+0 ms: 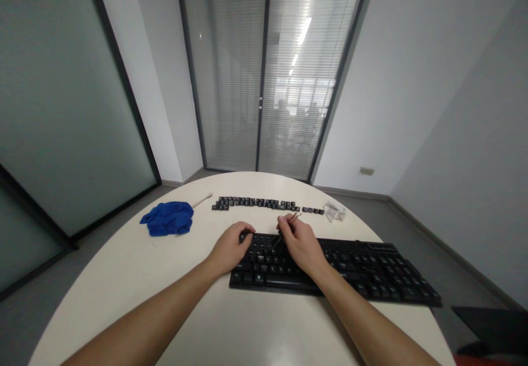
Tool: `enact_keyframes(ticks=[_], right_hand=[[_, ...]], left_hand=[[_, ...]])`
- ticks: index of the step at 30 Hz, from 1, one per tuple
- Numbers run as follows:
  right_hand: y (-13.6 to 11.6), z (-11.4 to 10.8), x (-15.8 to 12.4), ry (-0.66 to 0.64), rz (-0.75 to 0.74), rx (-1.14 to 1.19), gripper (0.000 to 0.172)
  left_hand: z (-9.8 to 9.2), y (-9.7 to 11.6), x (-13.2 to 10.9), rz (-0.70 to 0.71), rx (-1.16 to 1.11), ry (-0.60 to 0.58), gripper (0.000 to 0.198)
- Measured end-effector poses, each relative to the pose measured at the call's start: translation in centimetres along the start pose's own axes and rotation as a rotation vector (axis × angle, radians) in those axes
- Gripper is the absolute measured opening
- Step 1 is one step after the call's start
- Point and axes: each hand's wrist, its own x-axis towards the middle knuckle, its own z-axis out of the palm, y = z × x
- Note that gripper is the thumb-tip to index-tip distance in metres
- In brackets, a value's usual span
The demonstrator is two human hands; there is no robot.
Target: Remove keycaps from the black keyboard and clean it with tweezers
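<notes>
A black keyboard [289,281] lies on the table, with keycaps off part of its upper left area. My left hand [231,247] closes on the keyboard's left upper edge, fingers curled and thumb on top. Over the keyboard's left half, my right hand [304,245] pinches a slim tool [297,216]. Thin ends of it stick out above the fingers; its exact kind is unclear. A dark part below the fingers reaches down to the keys. Beyond the keyboard, loose black keycaps [264,203] stand in rows on the table.
A blue cloth [170,218] lies crumpled at the left, with a thin light-coloured stick or brush [202,200] beside it. Crumpled white tissue [335,211] sits right of the keycaps. The round white table [198,322] has its curved edge near the keyboard's right end.
</notes>
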Motion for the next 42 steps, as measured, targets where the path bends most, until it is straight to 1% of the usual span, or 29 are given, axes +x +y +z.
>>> enact_keyframes(ticks=[6, 12, 17, 26, 33, 42], right_hand=[[0.03, 0.5, -0.17, -0.049, 0.024, -0.02, 0.038], [-0.52, 0.55, -0.52, -0.061, 0.016, -0.103, 0.037], [-0.77, 0.67, -0.83, -0.094, 0.0, -0.115, 0.033], [-0.28, 1.0, -0.86, -0.122, 0.004, -0.055, 0.032], [-0.43, 1.04, -0.82, -0.13, -0.012, -0.025, 0.029], [-0.57, 1.05, -0.91, -0.147, -0.029, -0.013, 0.031]], left_hand=[[-0.04, 0.37, -0.01, -0.009, 0.0, -0.003, 0.015], [-0.02, 0.52, 0.15, -0.009, -0.006, -0.003, 0.015], [0.0, 0.47, 0.13, -0.01, -0.001, -0.001, 0.015], [0.12, 0.31, 0.13, -0.011, -0.004, -0.002, 0.016], [0.03, 0.45, 0.11, -0.004, -0.003, -0.002, 0.016], [0.22, 0.04, 0.2, -0.003, 0.001, -0.005, 0.015]])
